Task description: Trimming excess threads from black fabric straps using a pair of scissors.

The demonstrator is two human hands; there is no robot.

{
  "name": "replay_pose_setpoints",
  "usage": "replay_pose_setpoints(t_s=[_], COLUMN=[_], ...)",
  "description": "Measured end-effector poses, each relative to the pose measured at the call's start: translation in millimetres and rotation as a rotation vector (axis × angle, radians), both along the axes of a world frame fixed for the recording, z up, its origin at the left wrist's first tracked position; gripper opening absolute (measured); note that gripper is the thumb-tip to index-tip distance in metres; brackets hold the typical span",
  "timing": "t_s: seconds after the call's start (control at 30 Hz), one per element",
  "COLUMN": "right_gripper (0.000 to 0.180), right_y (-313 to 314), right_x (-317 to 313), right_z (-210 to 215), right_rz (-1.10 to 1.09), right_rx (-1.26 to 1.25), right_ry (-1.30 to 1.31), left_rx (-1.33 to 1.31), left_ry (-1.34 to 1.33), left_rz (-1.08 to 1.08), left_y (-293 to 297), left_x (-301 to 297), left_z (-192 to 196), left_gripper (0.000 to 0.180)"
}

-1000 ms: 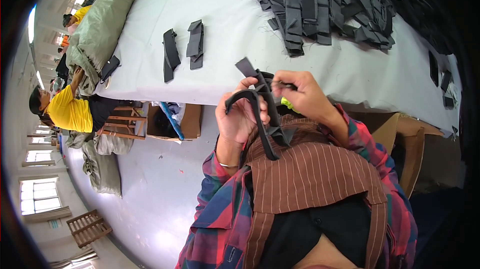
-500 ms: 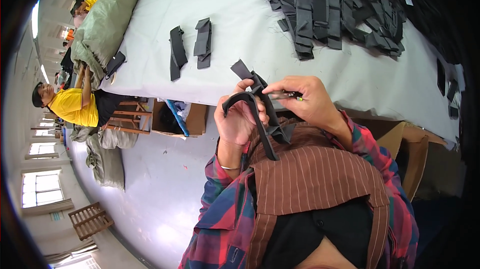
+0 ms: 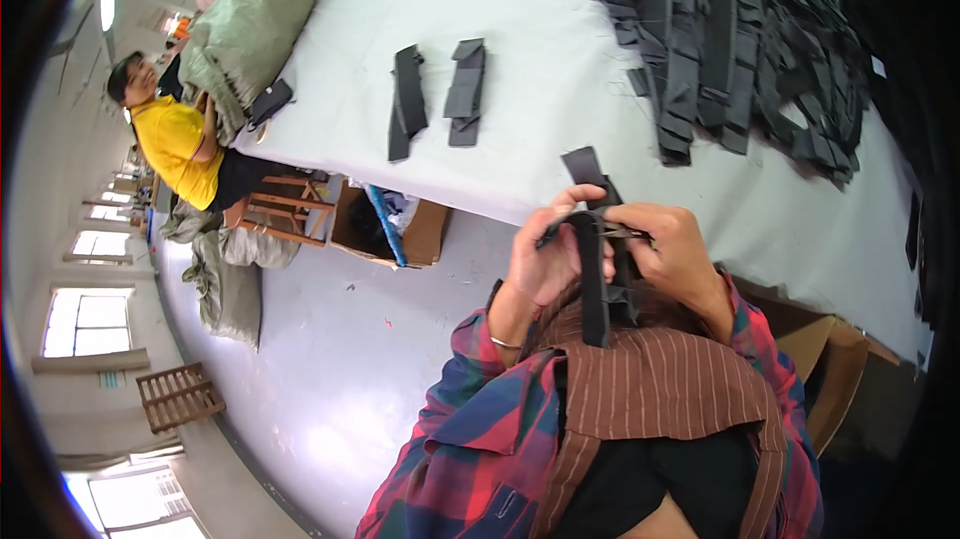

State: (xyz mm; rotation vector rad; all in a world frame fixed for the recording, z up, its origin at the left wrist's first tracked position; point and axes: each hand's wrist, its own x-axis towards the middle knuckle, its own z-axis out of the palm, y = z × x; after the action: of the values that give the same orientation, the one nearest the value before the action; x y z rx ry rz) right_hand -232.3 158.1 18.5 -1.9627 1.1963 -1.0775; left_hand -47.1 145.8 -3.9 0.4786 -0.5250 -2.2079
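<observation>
Gripping a bundle of black straps [image 3: 597,269] with both hands, we hold it close to our chest at the near edge of the table [image 3: 560,139].

Our left hand [image 3: 545,254] is closed around the straps from the left, thumb stretched across the top, while our right hand [image 3: 675,254] pinches them from the right; the strap ends hang down over our brown striped apron [image 3: 660,389] and one end sticks up above our fingers. Farther out on the pale table lie two small stacks of black pieces [image 3: 440,94] and, well apart, a big heap of black strips [image 3: 730,39]. Under the table stands a cardboard box [image 3: 400,229]; a person in a yellow shirt [image 3: 180,144] sits at the left beside a green sack [image 3: 250,29].
</observation>
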Motion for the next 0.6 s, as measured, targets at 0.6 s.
replay_pose_setpoints(t_s=[0.6], right_gripper=[0.024], right_y=[16.4], right_x=[-0.9], right_z=[10.6], right_rz=[-0.066], right_rx=[0.42], right_ry=[-0.324], left_rx=[-0.157], left_ry=[-0.122], left_rz=[0.054], left_y=[3.0], left_x=[-7.2], left_z=[19.3], left_gripper=[0.043])
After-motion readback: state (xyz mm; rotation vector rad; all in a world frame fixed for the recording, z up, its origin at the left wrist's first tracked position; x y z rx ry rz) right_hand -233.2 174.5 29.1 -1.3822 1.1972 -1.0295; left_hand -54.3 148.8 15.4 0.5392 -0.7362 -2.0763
